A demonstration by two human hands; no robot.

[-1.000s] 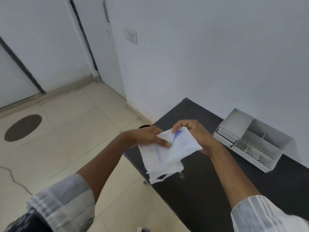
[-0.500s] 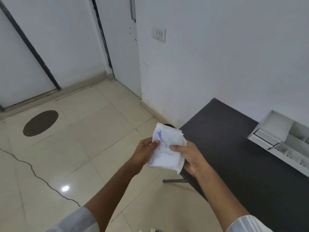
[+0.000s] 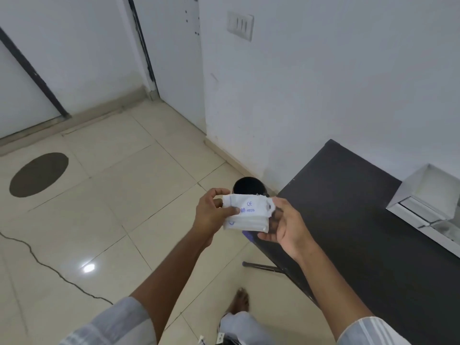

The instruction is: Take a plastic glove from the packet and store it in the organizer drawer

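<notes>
The white glove packet [image 3: 249, 215] with blue print is folded into a thick wad, held in the air over the floor just left of the black table's [image 3: 361, 220] corner. My left hand [image 3: 211, 215] pinches its left end between thumb and fingers. My right hand [image 3: 283, 227] cups its right end and underside. No loose glove shows outside the packet. The white organizer [image 3: 423, 195] sits at the table's far right against the wall, partly cut off by the frame edge; its drawer front faces left.
A black round bin [image 3: 249, 186] stands on the floor between the wall and the table corner, behind the packet. My bare foot [image 3: 240, 305] is on the tiled floor below. A table leg bar [image 3: 261, 267] runs along the floor.
The packet has been carried left off the table and folded smaller. It now lies sideways between both hands. The view has swung left, pushing the organizer to the right edge.
</notes>
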